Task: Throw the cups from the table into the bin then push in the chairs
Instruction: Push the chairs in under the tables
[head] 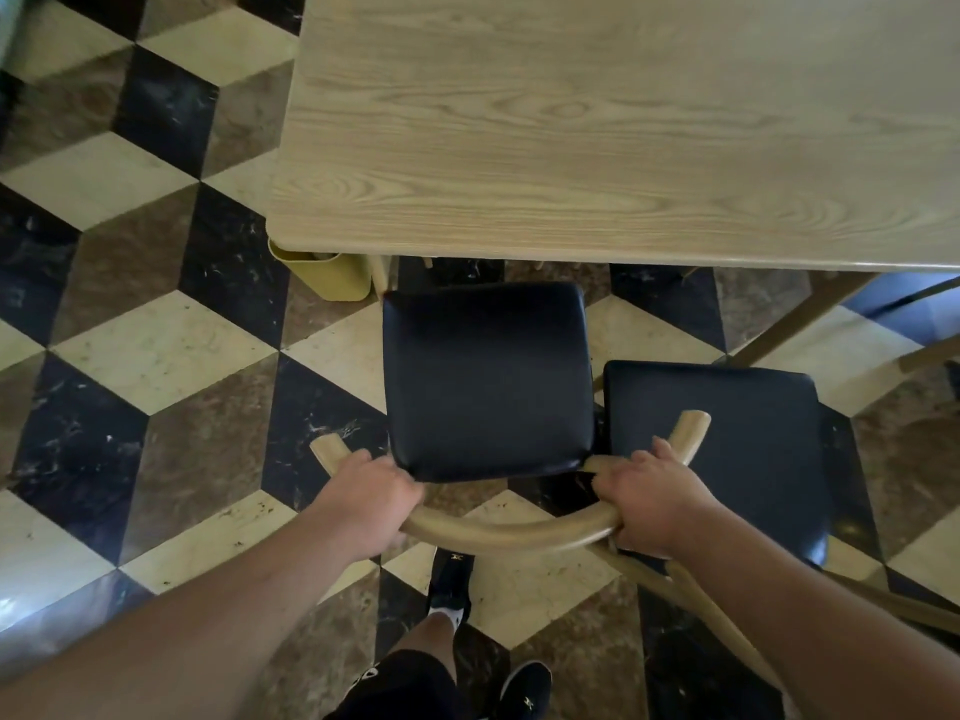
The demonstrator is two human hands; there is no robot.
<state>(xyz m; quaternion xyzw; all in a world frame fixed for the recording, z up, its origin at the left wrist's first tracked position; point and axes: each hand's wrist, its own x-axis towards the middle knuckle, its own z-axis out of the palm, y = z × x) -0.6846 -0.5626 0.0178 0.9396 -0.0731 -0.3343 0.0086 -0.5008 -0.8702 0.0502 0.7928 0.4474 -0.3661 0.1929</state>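
Note:
A wooden chair with a black padded seat stands in front of me, its front edge just short of the light wooden table. My left hand grips the left end of its curved backrest. My right hand grips the right end of the same backrest. A second chair with a black seat stands to the right, further out from the table. A yellow bin sits partly under the table's near left corner. No cups show on the tabletop.
The floor is a cube-pattern of black, brown and cream tiles. The table's angled wooden legs show at the right. My leg and black shoes are just behind the chair.

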